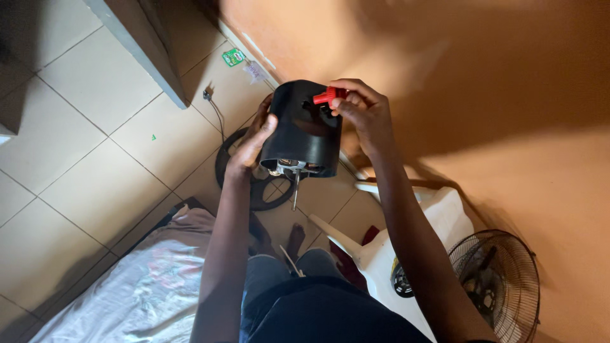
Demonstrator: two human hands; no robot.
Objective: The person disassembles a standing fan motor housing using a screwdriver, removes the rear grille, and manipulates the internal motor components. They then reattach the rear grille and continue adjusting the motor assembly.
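Your left hand (254,141) grips the black fan motor housing (304,127) in mid-air above the tiled floor (82,159), its shaft (295,190) pointing toward you. Your right hand (363,111) pinches the red knob (327,96) on its back.

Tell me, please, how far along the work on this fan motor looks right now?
Already done: the wire fan guard is off and on the floor. In hand: the left hand grips the black motor housing, shaft pointing down, while the right hand pinches the red knob on its top. Left: the guard remains apart from the motor.
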